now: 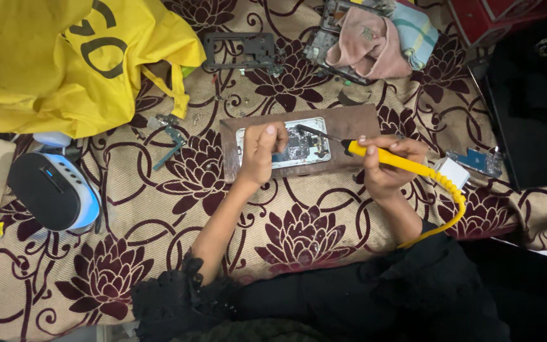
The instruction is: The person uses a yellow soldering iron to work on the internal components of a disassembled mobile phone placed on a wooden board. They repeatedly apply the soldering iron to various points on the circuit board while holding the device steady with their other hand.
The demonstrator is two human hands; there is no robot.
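Observation:
An opened phone (305, 149) lies with its circuit parts showing on a brown rectangular board (349, 123) on the patterned cloth. My left hand (262, 152) presses down on the phone's left half, fingers curled over its edge. My right hand (387, 166) grips a yellow soldering iron (390, 158) by its handle. The iron's dark tip points left and touches the phone's inner parts near the middle. Its yellow coiled cord (451, 202) runs off to the right and down.
A yellow bag (52, 63) lies at top left and a white and black device (55, 190) at left. A black phone frame (238, 50), pink and blue cloths (381, 38) over parts, a small circuit board (479, 161), a white block (454, 172) and a black case (533, 120) surround the board.

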